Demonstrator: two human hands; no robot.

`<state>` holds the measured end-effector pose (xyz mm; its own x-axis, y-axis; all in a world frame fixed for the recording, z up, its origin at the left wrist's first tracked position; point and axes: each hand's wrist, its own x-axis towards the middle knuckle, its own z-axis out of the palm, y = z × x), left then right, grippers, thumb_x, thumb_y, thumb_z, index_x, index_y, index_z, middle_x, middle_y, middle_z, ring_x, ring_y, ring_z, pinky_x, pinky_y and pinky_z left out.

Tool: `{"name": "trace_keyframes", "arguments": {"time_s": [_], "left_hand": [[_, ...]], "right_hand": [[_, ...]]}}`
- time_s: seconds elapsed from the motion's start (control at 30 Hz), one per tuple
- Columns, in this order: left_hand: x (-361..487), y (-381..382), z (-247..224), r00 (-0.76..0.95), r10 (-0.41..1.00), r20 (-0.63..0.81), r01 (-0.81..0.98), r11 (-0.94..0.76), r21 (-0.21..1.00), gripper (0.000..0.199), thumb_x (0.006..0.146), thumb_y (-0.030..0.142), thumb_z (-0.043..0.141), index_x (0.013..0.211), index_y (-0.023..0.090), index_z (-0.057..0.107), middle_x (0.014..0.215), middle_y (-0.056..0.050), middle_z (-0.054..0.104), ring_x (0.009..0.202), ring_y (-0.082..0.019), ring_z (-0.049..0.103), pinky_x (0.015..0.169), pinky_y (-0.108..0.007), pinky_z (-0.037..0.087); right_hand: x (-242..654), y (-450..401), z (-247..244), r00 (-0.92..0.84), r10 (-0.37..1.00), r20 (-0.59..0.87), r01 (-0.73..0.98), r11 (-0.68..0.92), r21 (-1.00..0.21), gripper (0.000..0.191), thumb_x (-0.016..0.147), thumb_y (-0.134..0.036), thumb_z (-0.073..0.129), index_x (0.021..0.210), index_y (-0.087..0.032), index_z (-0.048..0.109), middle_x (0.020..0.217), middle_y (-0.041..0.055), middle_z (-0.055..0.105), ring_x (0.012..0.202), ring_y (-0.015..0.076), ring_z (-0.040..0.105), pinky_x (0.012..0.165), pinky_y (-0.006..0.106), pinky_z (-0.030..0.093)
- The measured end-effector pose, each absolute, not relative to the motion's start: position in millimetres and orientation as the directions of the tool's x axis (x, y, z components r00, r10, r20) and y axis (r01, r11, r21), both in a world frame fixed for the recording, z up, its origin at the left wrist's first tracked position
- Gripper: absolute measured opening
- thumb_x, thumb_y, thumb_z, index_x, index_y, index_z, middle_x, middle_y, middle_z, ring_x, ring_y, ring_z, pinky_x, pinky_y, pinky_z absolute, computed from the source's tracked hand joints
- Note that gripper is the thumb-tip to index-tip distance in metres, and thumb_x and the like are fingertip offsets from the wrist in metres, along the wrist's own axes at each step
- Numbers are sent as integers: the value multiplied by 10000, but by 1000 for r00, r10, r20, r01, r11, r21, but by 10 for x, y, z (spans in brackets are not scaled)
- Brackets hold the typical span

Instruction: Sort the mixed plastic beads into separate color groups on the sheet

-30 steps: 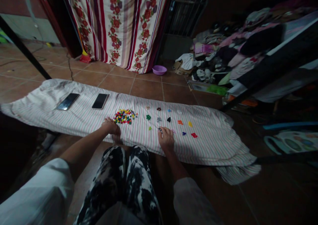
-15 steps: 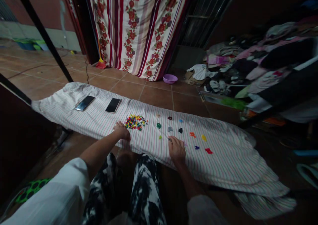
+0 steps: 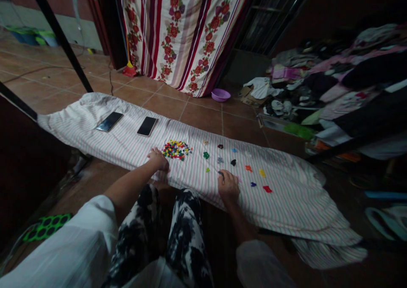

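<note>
My left hand [image 3: 158, 159] rests on the striped cloth, palm down with fingers stretched out, at the near left edge of a mixed pile of small coloured pieces [image 3: 176, 149]. My right hand [image 3: 229, 184] lies on the cloth with its fingers curled together. Something small and dark shows at its thumb and forefinger, too small to make out. Around this hand are little single-colour groups: light green pieces [image 3: 207, 170], dark green pieces [image 3: 206, 155], grey pieces [image 3: 220, 160], black pieces [image 3: 233, 162], orange pieces [image 3: 248, 168] and red pieces [image 3: 267, 189]. A pink group beside the hand is partly hidden.
Two phones, a left one [image 3: 110, 121] and a right one [image 3: 147, 126], lie on the striped cloth [image 3: 286, 207]. Beyond are a purple basin [image 3: 220, 95], a floral curtain [image 3: 187, 34] and a heap of clothes [image 3: 318, 76]. Dark poles stand at the left.
The camera view has shifted slightly, so the cloth's contents sit a little higher in the picture. Both hands stay in nearly the same places on the cloth.
</note>
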<state>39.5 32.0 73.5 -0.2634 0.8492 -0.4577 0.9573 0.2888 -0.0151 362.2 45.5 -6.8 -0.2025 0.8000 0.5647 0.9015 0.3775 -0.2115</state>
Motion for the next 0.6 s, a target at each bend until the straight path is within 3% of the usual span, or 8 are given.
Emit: {"name": "trace_keyframes", "arguments": {"time_s": [0.1,0.33,0.6], "left_hand": [[432,308,820,-292,787,-543,953,289,-93,1113,629,618,667,1478,68,205,1537,-281,73,1417,-448,79,1014,-555,359],[435,319,812,-317,786,-531,939,338,-61,1131,601,554,696,1490,95,168,1541,-264,76,1415,-451,73,1026,-566,338],[462,315,869,-292,765,-574,953,282,-110,1099,652,581,662,1487,70,164,1536,-287,57,1414,-455,77,1006,-565,362]], "right_hand": [[3616,449,-58,-183,808,560,896,372,-244,318,908,-256,394,1072,-170,653,1059,92,669,961,227,541,889,355,413],[3654,471,-92,-123,846,519,863,350,-365,364,909,-259,351,1089,-171,655,1081,109,658,999,230,541,922,391,412],[3592,509,80,9,751,660,800,391,-456,344,897,-343,423,1076,-141,637,1092,159,630,1063,267,546,935,461,410]]}}
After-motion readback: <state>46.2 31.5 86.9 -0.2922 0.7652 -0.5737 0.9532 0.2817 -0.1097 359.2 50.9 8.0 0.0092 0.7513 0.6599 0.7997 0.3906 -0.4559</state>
